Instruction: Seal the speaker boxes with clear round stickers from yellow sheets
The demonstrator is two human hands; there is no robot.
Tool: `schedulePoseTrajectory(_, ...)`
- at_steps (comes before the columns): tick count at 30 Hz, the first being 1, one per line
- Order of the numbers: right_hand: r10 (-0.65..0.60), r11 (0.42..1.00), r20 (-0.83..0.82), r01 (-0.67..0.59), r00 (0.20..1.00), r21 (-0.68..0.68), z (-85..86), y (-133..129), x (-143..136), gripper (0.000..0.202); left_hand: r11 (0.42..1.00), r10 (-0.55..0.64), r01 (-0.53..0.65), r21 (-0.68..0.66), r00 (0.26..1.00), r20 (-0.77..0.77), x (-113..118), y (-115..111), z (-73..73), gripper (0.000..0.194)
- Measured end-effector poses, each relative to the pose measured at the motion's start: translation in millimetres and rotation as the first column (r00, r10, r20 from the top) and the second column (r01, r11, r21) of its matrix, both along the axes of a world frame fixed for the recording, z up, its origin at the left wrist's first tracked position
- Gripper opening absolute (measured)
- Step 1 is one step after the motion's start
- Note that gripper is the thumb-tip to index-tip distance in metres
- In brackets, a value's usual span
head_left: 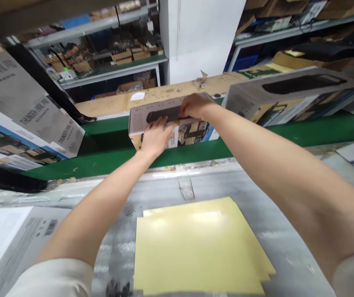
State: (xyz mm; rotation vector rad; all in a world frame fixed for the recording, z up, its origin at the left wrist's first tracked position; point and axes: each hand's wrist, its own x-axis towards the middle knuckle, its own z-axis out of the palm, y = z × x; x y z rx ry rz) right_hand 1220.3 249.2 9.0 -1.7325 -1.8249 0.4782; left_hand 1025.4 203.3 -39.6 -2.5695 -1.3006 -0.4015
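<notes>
Touching the printed box (139,117): my left hand (156,136) is spreading its fingers wide over the top and near edge; my right hand (195,106) is bending its fingers narrowly on the top, and I am not able to tell whether they are pinching anything.
Printed box: it is sitting beneath both hands, lying lengthwise along the green strip (102,140).
Green strip: it is running across my view between the wooden ledge (102,106) and the film-covered table (124,243).
Film-covered table: it is bearing yellow sheets (195,247) nearest me, with a clear plastic scrap (186,189) lying just beyond them.
Room: a white column (195,37) is standing behind the ledge, between the left shelves (102,27) and the right shelves (275,35), which are holding cartons and mixed goods.
Neighbours: THUNDER TRAIL PRO boxes (34,107) are standing to the left, more printed boxes (254,93) to the right, and a white box (19,243) is resting at lower left.
In the way: my forearms are crossing the table, the left one partly covering the white box; a black post (43,78) is cutting across the left side.
</notes>
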Motion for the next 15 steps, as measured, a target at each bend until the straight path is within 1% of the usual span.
schedulePoseTrajectory(1,-0.05,0.996,-0.022,0.051,0.999,0.078,-4.0,-13,-1,0.008,1.0,0.005,-0.005,-0.019,1.0,0.004,0,0,1.0,0.047)
schedulePoseTrajectory(2,-0.07,0.985,-0.047,0.076,0.996,0.155,-10.5,-32,-1,0.011,0.999,0.007,-0.006,-0.044,1.0,0.016,0,1,1.9,0.048)
schedulePoseTrajectory(3,-0.045,0.975,-0.061,0.057,0.997,0.215,-18.8,-55,-3,0.015,0.997,0.009,-0.006,-0.079,0.999,0.034,0,2,2.8,0.049)
schedulePoseTrajectory(4,0.018,0.97,-0.054,-0.004,0.998,0.243,-28.5,-83,-5,0.018,0.993,0.012,-0.005,-0.117,0.998,0.058,-1,4,3.9,0.049)
schedulePoseTrajectory(5,0.135,0.955,-0.032,-0.122,0.99,0.269,-39.0,-116,-8,0.016,0.988,0.018,-0.005,-0.152,0.996,0.089,-3,4,5.1,0.048)
schedulePoseTrajectory(6,0.294,0.92,0.008,-0.285,0.956,0.269,-50.1,-152,-12,0.013,0.985,0.028,-0.005,-0.172,0.991,0.13,-6,1,6.6,0.046)
schedulePoseTrajectory(7,0.442,0.864,0.054,-0.441,0.895,0.243,-61.9,-190,-17,0.012,0.984,0.039,-0.006,-0.177,0.983,0.181,-10,-4,8.3,0.045)
schedulePoseTrajectory(8,0.541,0.804,0.092,-0.547,0.836,0.233,-74.1,-229,-23,0.013,0.986,0.047,-0.007,-0.169,0.971,0.236,-15,-13,10.1,0.045)
schedulePoseTrajectory(9,0.582,0.776,0.125,-0.595,0.803,0.209,-86.7,-266,-29,0.02,0.987,0.05,-0.004,-0.16,0.957,0.287,-23,-27,11.6,0.045)
schedulePoseTrajectory(10,0.596,0.755,0.158,-0.617,0.787,0.222,-99.1,-301,-36,0.032,0.987,0.048,0.005,-0.16,0.944,0.327,-32,-45,12.5,0.044)
schedulePoseTrajectory(11,0.596,0.752,0.197,-0.627,0.778,0.203,-111.1,-332,-41,0.044,0.984,0.045,0.02,-0.179,0.935,0.352,-42,-67,12.6,0.044)
schedulePoseTrajectory(12,0.587,0.749,0.232,-0.629,0.776,0.208,-122.0,-358,-46,0.05,0.975,0.053,0.031,-0.222,0.931,0.361,-54,-92,11.5,0.042)
schedulePoseTrajectory(14,0.537,0.773,0.28,-0.597,0.796,0.215,-139.3,-394,-53,0.052,0.932,0.121,0.01,-0.362,0.933,0.338,-81,-150,5.7,0.039)
schedulePoseTrajectory(15,0.5,0.791,0.298,-0.569,0.813,0.225,-145.3,-406,-56,0.05,0.895,0.183,-0.031,-0.445,0.936,0.302,-94,-180,1.0,0.037)
